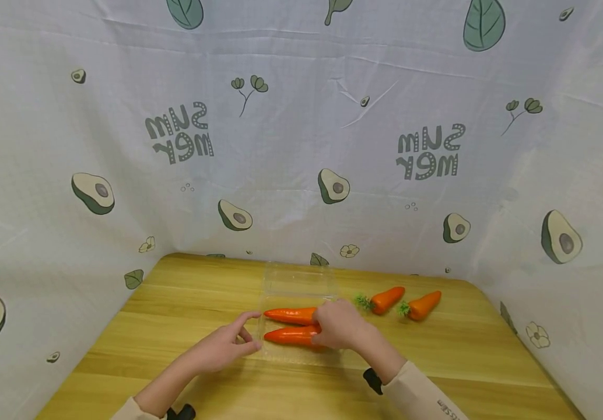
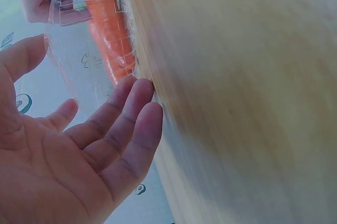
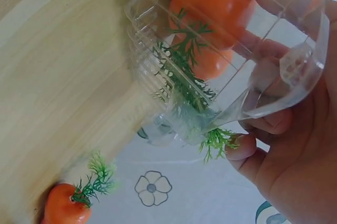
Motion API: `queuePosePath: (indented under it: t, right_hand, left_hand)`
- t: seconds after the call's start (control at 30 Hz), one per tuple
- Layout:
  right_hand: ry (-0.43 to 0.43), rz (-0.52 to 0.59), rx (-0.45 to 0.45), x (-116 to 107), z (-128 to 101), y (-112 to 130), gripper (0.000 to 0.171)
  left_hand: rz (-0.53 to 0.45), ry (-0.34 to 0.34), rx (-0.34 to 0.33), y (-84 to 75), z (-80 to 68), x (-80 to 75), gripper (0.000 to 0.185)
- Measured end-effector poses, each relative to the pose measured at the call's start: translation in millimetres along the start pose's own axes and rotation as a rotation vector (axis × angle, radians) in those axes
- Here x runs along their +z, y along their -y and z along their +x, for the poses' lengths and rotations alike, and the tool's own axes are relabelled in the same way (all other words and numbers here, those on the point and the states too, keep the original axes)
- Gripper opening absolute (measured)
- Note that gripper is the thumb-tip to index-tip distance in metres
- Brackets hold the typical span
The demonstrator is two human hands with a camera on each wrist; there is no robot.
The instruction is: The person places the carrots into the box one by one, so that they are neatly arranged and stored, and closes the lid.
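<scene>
A clear plastic container (image 1: pixel 298 280) lies with its lid back on the wooden table (image 1: pixel 186 303). Two orange carrots lie inside it, the far carrot (image 1: pixel 291 315) and the near carrot (image 1: pixel 292 335). My right hand (image 1: pixel 328 329) covers their leafy ends, its fingers curled round the near carrot. In the right wrist view the fingers (image 3: pixel 263 124) curl at the container's corner (image 3: pixel 295 66), beside the green tops (image 3: pixel 181 76). My left hand (image 1: pixel 246 335) is open, its fingertips (image 2: pixel 139 95) at the container's left end (image 2: pixel 73 50).
Two more carrots lie on the table to the right of the container, one (image 1: pixel 385 299) nearer it and one (image 1: pixel 423 304) further right. A cloth printed with avocados (image 1: pixel 301 146) walls the table at the back and sides.
</scene>
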State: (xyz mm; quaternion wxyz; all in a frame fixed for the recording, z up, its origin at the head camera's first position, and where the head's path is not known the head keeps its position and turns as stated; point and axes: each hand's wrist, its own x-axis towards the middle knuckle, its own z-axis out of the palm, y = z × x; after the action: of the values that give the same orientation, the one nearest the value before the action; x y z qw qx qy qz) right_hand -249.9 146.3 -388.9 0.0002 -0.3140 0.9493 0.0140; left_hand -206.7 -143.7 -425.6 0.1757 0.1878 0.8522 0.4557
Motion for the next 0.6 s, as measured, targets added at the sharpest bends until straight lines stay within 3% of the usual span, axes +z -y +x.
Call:
queuePosePath:
  t: [0.6]
  right_hand:
    - [-0.024,-0.043,0.037,3.6,0.5,1.3,0.038]
  left_hand:
    - [0.012,-0.011,0.008,0.1,-0.5,1.6,0.069]
